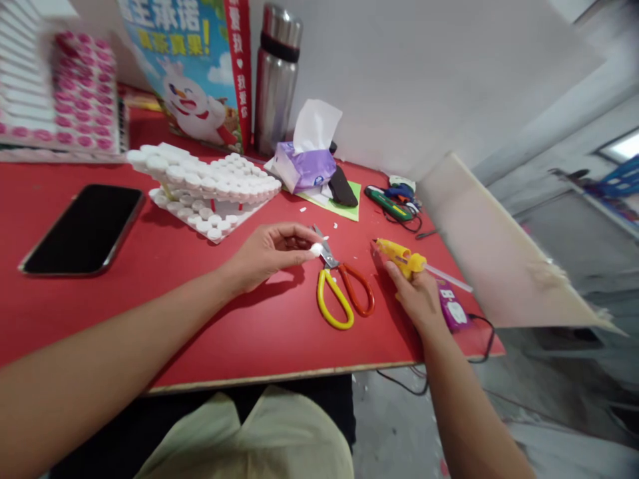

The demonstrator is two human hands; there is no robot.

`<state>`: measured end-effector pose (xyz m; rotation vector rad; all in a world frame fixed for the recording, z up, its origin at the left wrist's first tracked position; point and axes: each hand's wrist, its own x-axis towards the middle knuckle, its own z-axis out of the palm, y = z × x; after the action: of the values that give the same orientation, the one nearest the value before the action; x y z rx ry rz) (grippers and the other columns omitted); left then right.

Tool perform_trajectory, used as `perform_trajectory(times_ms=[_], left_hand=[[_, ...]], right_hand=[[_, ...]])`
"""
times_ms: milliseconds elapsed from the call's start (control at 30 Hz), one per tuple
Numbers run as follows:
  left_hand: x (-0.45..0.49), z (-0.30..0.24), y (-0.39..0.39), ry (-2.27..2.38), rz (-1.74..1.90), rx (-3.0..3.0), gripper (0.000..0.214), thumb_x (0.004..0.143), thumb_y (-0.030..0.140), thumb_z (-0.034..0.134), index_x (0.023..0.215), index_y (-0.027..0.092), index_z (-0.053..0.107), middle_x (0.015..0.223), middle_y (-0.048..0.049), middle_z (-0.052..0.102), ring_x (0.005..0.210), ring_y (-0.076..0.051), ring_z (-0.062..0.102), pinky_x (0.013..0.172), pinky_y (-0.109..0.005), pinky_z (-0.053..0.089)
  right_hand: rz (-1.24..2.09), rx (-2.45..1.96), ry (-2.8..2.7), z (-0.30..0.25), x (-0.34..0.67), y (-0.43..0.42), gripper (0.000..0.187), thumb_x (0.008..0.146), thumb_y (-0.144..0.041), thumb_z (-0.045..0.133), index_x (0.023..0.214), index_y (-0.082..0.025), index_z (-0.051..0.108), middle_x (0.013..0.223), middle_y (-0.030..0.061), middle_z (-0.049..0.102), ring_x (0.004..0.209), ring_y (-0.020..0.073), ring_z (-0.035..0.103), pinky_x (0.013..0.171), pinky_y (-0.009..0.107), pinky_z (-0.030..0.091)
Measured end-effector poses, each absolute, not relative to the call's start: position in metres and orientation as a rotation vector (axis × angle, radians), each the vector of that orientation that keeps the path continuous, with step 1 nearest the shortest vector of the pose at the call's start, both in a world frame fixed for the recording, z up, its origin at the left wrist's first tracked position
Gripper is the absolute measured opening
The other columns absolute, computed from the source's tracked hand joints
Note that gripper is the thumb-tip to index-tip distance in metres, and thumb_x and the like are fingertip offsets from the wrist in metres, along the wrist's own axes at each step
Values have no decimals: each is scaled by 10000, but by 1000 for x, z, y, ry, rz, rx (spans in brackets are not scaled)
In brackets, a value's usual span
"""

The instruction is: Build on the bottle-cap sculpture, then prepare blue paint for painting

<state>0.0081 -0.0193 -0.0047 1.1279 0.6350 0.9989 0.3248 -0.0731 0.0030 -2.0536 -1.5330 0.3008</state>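
Observation:
Between the thumb and fingers of my left hand (267,256) is a small round white piece (316,249), held above the table. My right hand (417,293) grips a yellow hot glue gun (402,256), its nozzle pointing left and a clear glue stick (449,276) jutting from the back. Scissors (329,259) with one yellow and one red handle lie partly open between my hands, the blade tips close to my left fingers. Beyond my left hand stands a white model (214,179) covered in round white pieces, with an upper tier raised over a lower base.
A black phone (84,229) lies at left. Behind are a colourful bag (194,80), a steel flask (277,80), a purple tissue pack (304,166) and a pink-dotted piece (84,93). Green tool (389,205), purple box (454,309) and upright board (499,253) are at right.

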Motion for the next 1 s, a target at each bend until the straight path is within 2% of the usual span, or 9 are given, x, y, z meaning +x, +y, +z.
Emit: perform_trajectory(times_ms=[167,267,400,433,500,600,700,867,1000], left_hand=[[7,-4,-19,640,945,1145,242,763,275,876,979,192,804,1032,-71,748,957,-181,664,797,-293,544],[6,-4,-18,649,889,1135,259,753,283,883,982,194,802,1040,-70,741,930,-167,655,800,-292,543],[2,-1,-17,576,763,1132,339,736,239,884,1060,206,788,1043,-61,712,923,-160,647,840,-324,560],[1,1,-17,533,725,1140,371,735,220,880,1092,211,782,1027,-57,703,926,-161,648,851,-334,564],[-2,5,-18,438,656,1160,434,740,178,868,1159,219,764,976,-43,690,927,-158,654,878,-336,562],[-5,11,-20,314,526,1169,552,754,132,851,1279,232,710,945,-38,697,919,-159,675,892,-334,558],[-7,14,-23,226,397,1177,666,766,149,847,1388,257,636,960,-51,715,917,-182,697,884,-362,571],[-11,12,-24,174,307,1187,739,778,149,842,1450,311,580,1187,-95,718,1108,-223,699,957,-373,563],[-13,10,-23,145,270,1197,792,755,111,841,1463,324,556,1284,-101,709,1193,-241,684,1010,-398,549]], right_hand=[[181,-2214,-1553,8,329,-78,606,836,-709,550,975,-141,706,851,139,716,793,292,650,772,425,500],[200,-2160,-1631,10,332,-89,590,866,-697,530,1030,-152,684,979,160,727,899,300,662,850,449,509],[34,-2068,-1698,26,323,-131,650,823,-725,601,1103,-143,680,1087,198,710,1028,347,661,901,497,528],[-25,-2061,-1678,33,316,-145,625,818,-711,629,1086,-150,688,1033,184,714,969,340,668,861,491,541],[-3,-2010,-1618,51,297,-170,403,892,-573,663,1053,-207,712,987,124,724,851,267,683,797,421,557],[467,-1749,-1635,75,264,-182,187,930,-397,707,1063,-276,759,831,38,733,667,176,679,612,294,549],[1227,-1416,-1703,85,237,-158,297,1012,-357,594,1259,-255,723,597,-42,644,384,95,548,400,213,450],[1905,-1374,-1756,80,217,-100,479,1006,-333,565,1467,-205,590,557,-66,642,336,66,518,341,143,415],[2074,-1266,-1834,77,214,-81,391,991,-349,600,1315,-152,697,516,-74,616,310,42,483,348,120,404]])
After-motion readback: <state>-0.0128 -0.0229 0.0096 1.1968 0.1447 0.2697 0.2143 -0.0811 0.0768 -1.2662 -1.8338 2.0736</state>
